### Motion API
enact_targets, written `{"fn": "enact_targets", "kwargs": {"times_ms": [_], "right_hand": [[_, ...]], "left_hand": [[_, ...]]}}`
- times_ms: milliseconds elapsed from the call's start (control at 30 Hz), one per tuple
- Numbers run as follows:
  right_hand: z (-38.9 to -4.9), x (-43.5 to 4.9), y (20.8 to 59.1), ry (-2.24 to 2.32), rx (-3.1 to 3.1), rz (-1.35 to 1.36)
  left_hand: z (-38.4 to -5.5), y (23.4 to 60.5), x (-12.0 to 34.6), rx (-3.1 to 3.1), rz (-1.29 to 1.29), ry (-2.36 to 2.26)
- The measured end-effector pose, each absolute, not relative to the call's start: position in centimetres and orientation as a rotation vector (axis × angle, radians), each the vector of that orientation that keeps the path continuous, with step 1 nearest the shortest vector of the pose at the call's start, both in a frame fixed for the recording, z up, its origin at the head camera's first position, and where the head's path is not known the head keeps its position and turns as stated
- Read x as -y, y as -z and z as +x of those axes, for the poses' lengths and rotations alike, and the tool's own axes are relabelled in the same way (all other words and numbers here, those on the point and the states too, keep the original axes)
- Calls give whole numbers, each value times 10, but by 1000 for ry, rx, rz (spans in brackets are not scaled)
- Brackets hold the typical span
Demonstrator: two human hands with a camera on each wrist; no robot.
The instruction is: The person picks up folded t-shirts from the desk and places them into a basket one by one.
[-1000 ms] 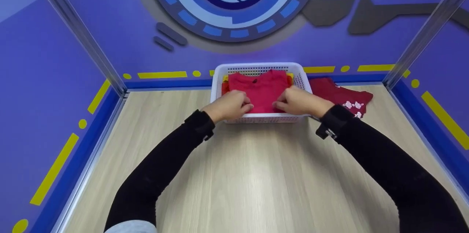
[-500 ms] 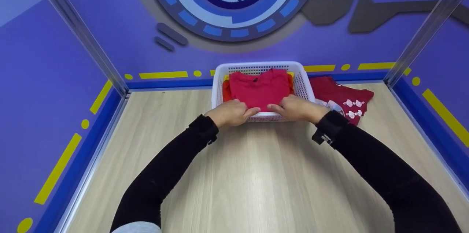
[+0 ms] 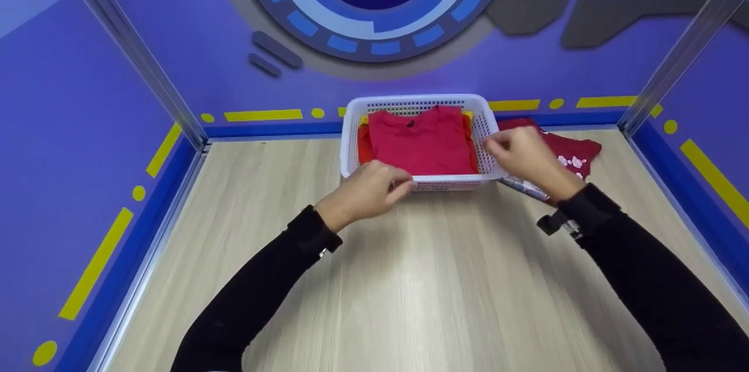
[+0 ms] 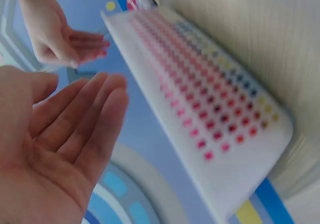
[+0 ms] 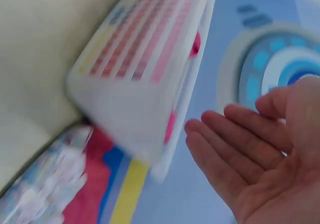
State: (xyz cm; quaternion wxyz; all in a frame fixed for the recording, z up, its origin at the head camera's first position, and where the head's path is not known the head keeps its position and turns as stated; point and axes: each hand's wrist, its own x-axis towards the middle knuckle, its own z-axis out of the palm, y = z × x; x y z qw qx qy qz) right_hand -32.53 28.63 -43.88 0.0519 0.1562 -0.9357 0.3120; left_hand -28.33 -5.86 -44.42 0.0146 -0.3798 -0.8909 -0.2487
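Observation:
A folded red shirt (image 3: 424, 141) lies on top of orange and yellow cloth inside a white plastic basket (image 3: 418, 186) at the back of the table. By the basket's near left rim is my left hand (image 3: 370, 193); in the left wrist view this hand (image 4: 65, 139) has loosely bent fingers and holds nothing. Over the basket's right rim hovers my right hand (image 3: 524, 152), its fingers relaxed and its palm bare in the right wrist view. Beneath and beyond it, a dark red garment (image 3: 579, 152) with white flowers lies partly hidden.
A patterned pale cloth (image 3: 524, 186) peeks out beside the basket's right side, under the right hand. Blue-purple panels (image 3: 281, 91) wall in the table (image 3: 398, 278) at the back and both sides. The basket stands close to the back panel.
Both hands have come off the red shirt and the basket's near rim. My right hand has moved right, toward the dark red garment; the left has drawn slightly back. The basket stays put.

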Motion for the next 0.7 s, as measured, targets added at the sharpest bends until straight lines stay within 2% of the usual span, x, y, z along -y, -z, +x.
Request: {"fn": "enact_targets", "kwargs": {"times_ms": [167, 333, 500, 700], "right_hand": [[-341, -333, 459, -815, 2829, 234], [-354, -374, 494, -542, 3139, 123], [-358, -391, 521, -423, 3329, 90], [-348, -396, 521, -450, 3368, 76]], "left_hand": [[-272, 472, 54, 2853, -1297, 719], [-271, 491, 57, 2891, -1290, 678], [-272, 500, 58, 2892, -1286, 719], [-275, 509, 57, 2883, -1306, 769]]}}
